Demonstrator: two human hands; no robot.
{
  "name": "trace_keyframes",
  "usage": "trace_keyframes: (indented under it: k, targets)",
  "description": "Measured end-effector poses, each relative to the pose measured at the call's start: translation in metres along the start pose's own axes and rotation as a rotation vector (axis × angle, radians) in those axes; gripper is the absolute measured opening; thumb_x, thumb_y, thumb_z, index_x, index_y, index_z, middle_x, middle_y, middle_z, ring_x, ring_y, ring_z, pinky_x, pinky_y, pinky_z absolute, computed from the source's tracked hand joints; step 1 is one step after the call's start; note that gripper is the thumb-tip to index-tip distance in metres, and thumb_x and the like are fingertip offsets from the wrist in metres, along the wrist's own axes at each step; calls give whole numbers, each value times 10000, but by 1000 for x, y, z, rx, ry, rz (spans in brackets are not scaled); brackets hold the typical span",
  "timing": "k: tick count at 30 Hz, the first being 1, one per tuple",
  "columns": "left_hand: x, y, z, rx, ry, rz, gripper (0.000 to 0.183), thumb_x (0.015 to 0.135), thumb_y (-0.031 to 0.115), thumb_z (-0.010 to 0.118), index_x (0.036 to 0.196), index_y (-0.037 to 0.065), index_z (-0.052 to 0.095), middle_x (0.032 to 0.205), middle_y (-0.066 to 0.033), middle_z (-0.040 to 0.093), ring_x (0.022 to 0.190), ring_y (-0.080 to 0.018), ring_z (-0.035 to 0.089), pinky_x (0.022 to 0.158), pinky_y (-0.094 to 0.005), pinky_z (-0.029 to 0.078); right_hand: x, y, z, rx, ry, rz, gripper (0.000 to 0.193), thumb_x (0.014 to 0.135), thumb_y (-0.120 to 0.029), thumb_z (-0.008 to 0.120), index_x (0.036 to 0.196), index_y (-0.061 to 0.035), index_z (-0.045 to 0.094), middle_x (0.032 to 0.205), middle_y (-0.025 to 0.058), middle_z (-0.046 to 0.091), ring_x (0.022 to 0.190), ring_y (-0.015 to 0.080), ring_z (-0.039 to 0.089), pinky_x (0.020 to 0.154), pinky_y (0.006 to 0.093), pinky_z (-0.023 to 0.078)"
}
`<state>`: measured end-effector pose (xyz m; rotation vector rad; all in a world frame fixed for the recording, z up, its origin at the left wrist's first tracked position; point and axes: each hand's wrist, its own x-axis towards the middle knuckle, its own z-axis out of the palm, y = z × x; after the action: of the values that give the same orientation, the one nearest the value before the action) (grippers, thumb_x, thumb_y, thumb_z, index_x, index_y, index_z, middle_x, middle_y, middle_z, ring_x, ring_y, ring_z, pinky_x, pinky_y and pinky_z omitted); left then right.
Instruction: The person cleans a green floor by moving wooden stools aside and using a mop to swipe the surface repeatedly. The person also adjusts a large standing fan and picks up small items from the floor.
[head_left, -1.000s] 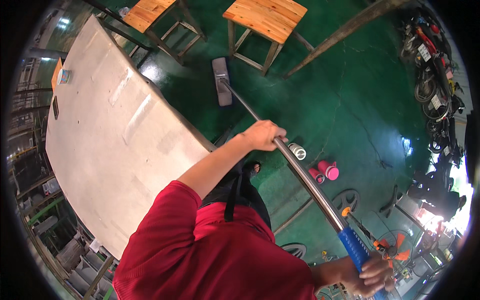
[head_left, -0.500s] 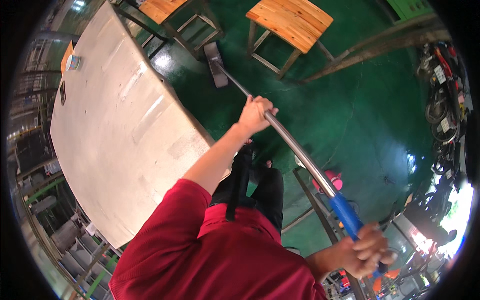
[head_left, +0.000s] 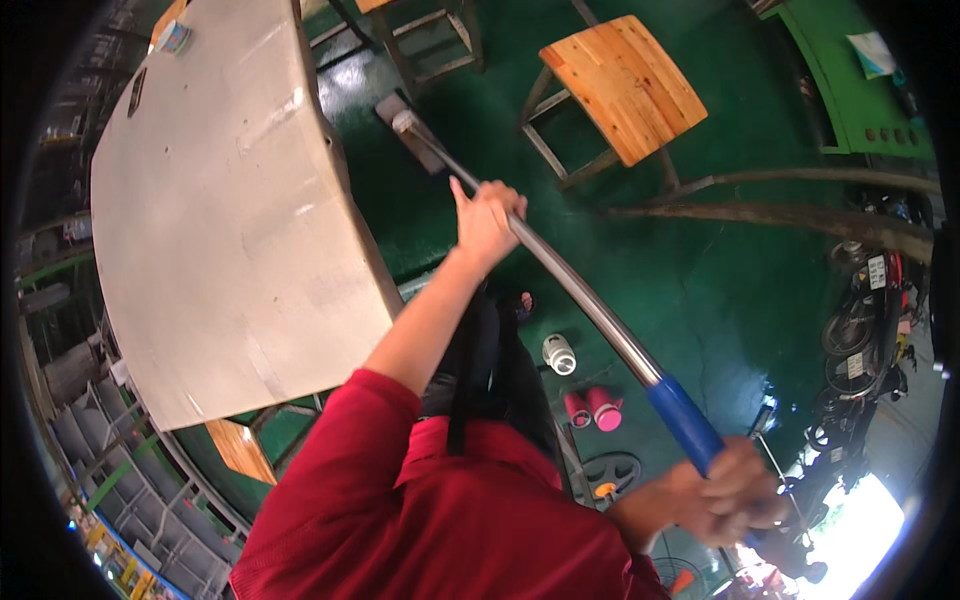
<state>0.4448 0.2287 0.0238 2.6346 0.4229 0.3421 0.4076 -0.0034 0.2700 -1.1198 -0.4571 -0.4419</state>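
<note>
A flat mop (head_left: 590, 300) with a silver pole runs diagonally from the upper left to the lower right. My left hand (head_left: 490, 222) is closed round the pole's middle, its thumb sticking up along it. Lower right, my right hand (head_left: 728, 492), slightly blurred, wraps the blue grip (head_left: 685, 418) near the pole's end. The mop's long grey head (head_left: 412, 138) lies on the green floor (head_left: 660, 270), between the big pale table (head_left: 240, 230) and a wooden stool (head_left: 625, 90).
Another stool (head_left: 435, 40) stands behind the mop head. Beside my feet are a white bottle (head_left: 559, 354) and pink bottles (head_left: 603, 408). Parked bikes (head_left: 850, 340) line the right side, below a curved beam (head_left: 800, 212) and a green cabinet (head_left: 850, 80). A cup (head_left: 172, 38) sits on the table.
My view has turned, so the table, stools and bottles sit differently. The mop head has shifted slightly left in the picture, and my left thumb now stands out from the pole. Both hands keep hold.
</note>
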Motion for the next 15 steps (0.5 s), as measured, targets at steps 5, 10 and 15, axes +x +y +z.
trace_keyframes:
  k: [5, 10, 15]
  targets:
    - [35, -77, 28, 154, -19, -19, 159, 776, 237, 492, 707, 107, 554, 902, 7, 554, 1095, -203, 429, 906, -625, 151, -25, 59, 24, -42, -180, 200, 177, 760, -121, 478, 629, -155, 362, 526, -51, 358, 487, 49, 360, 501, 199, 267]
    - [61, -127, 32, 272, -174, -39, 175, 776, 287, 500, 702, 139, 556, 901, 21, 568, 1075, -188, 447, 930, -594, 146, -34, 89, 17, -38, -486, 435, 150, 648, -31, 608, 722, -126, 519, 692, 7, 492, 717, 185, 510, 756, 371, 358]
    - [74, -182, 47, 314, -314, -306, 171, 749, 304, 542, 856, 172, 524, 1204, 28, 424, 1178, -232, 335, 944, -584, 132, -73, 136, 21, -56, -769, 409, 206, 606, 25, 643, 769, -78, 570, 742, 45, 557, 823, 232, 562, 878, 429, 363]
